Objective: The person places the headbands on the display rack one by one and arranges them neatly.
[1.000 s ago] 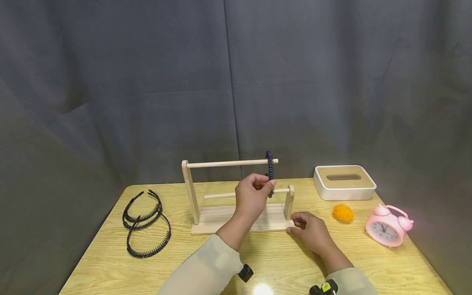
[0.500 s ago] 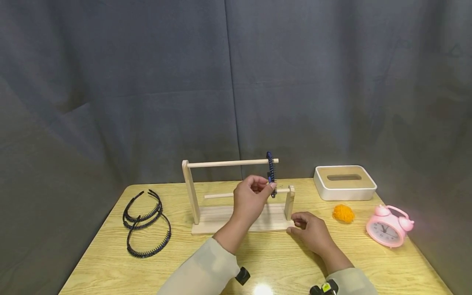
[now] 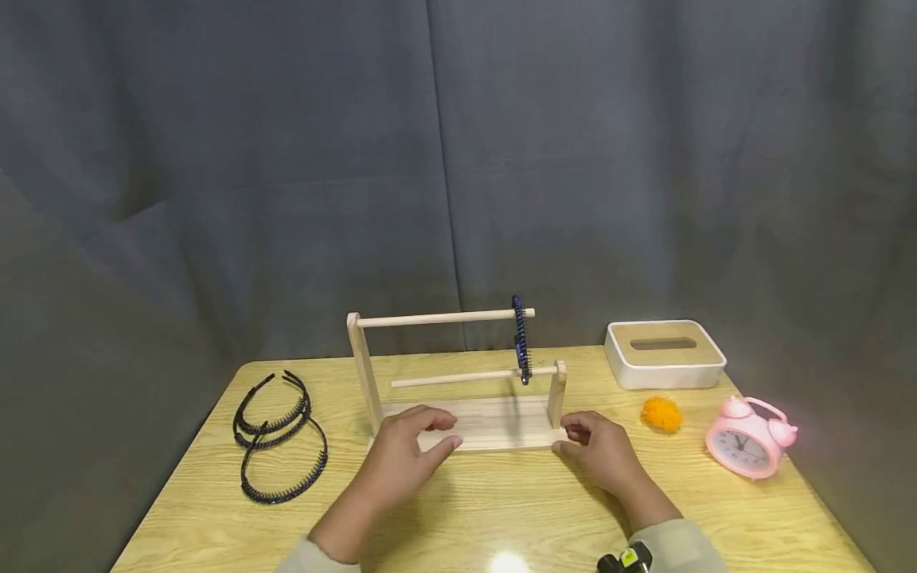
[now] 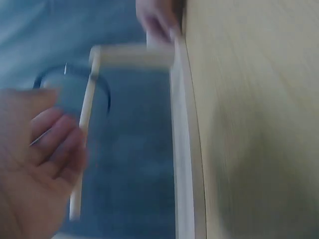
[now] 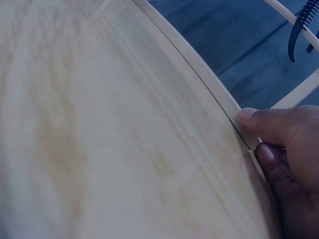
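A light wooden two-rod rack (image 3: 494, 420) stands mid-table in the head view. From the right end of its upper rod hangs a dark blue toothed headband (image 3: 520, 342), and nothing holds it. My left hand (image 3: 403, 455) hovers before the left part of the base, fingers loosely bent and nothing in them. My right hand (image 3: 605, 454) pinches the right front corner of the base between thumb (image 5: 247, 114) and fingers. Several more toothed headbands (image 3: 282, 495) lie overlapping on the table at the left.
A white tissue box (image 3: 666, 376) with a wooden lid sits at the back right. Nearer are an orange yarn ball (image 3: 661, 415) and a pink alarm clock (image 3: 748, 442), the clock close to the table's right edge. A dark curtain (image 3: 286, 199) hangs behind the table.
My left hand has let go of the headband on the upper rod and moved down and left. The headband stays hanging there. My right hand has kept its place at the base corner.
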A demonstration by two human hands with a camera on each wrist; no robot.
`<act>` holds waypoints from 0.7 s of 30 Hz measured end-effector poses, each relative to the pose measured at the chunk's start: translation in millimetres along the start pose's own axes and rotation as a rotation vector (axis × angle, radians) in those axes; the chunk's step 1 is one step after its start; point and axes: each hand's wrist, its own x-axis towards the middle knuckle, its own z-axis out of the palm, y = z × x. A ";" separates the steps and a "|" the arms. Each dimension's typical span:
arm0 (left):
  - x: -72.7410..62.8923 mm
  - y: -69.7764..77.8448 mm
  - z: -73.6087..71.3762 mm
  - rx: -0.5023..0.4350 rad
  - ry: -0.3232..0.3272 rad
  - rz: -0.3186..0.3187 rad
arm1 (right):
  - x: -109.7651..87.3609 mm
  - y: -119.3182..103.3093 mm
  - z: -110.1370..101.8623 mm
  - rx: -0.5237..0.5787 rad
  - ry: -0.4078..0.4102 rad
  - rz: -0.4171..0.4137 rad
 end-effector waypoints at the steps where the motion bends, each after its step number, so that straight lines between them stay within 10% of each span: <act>1: -7.0 -9.5 -8.6 0.051 -0.024 -0.004 | 0.2 -0.3 -0.2 -0.003 0.002 -0.003; 11: -77.3 -102.0 -92.1 0.422 -0.096 -0.215 | 1.1 -1.2 -0.5 -0.025 -0.006 -0.026; 21: -100.4 -143.2 -127.0 0.447 -0.182 -0.370 | 0.3 0.4 0.7 -0.009 -0.001 -0.031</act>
